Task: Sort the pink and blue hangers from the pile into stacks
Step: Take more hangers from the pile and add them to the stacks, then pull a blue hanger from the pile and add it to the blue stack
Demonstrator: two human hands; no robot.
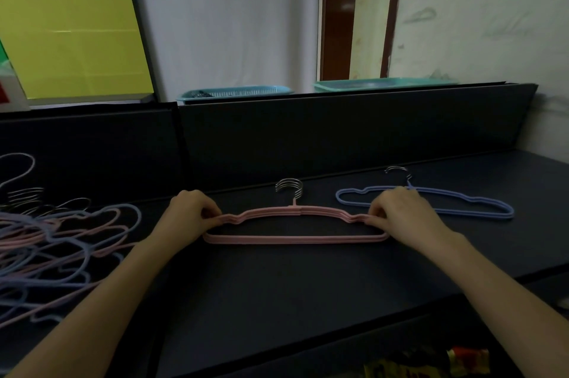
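A pink stack [295,239] of hangers lies mid-desk [277,291], metal hooks aligned and pointing away, its shoulders pinched by the left hand [192,208] and right hand [400,208]. Just right of it lies a thinner blue stack [474,213], hooks also pointing away. Far left sprawls a tangled pile [61,242] of pink and blue hangers.

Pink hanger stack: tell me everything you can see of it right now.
The pink hanger stack is several thin, matte-coated pink hangers laid one on another, outlines closely aligned, with notched shoulders and a straight bottom bar. Their silver metal hooks bunch together, pointing away from the person. It lies on the dark table, mid-view, between the mixed pile and the blue stack, touching neither. The left hand and right hand pinch its two shoulder ends.
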